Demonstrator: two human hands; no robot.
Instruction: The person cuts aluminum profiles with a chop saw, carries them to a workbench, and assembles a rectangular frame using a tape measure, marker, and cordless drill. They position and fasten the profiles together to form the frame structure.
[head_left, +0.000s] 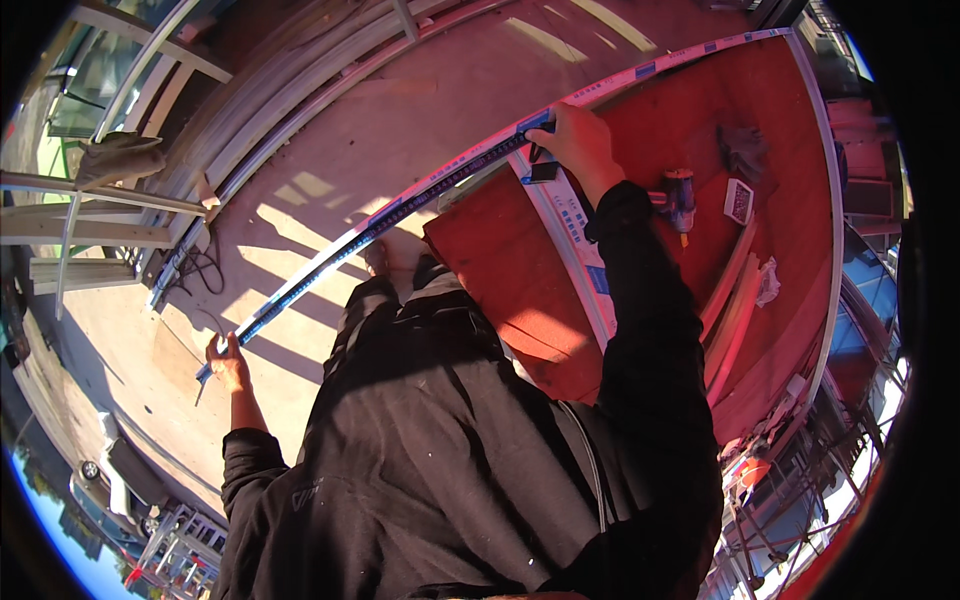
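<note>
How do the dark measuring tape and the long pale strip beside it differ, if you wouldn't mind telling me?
The measuring tape is dark with fine markings, while the long strip is pale with blue patches. The measuring tape reaches about to the right hand; the long strip runs past it toward the upper right. Both are narrow and run side by side.

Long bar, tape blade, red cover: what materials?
Long bar: outside looks like smooth plastic film with blue patches; metal beneath likely, but hidden.
Tape blade: likely thin coated metal, smooth and dark with regular marks; plastic possible.
Red cover: maybe felt or carpet; matte even where sunlit.
</note>
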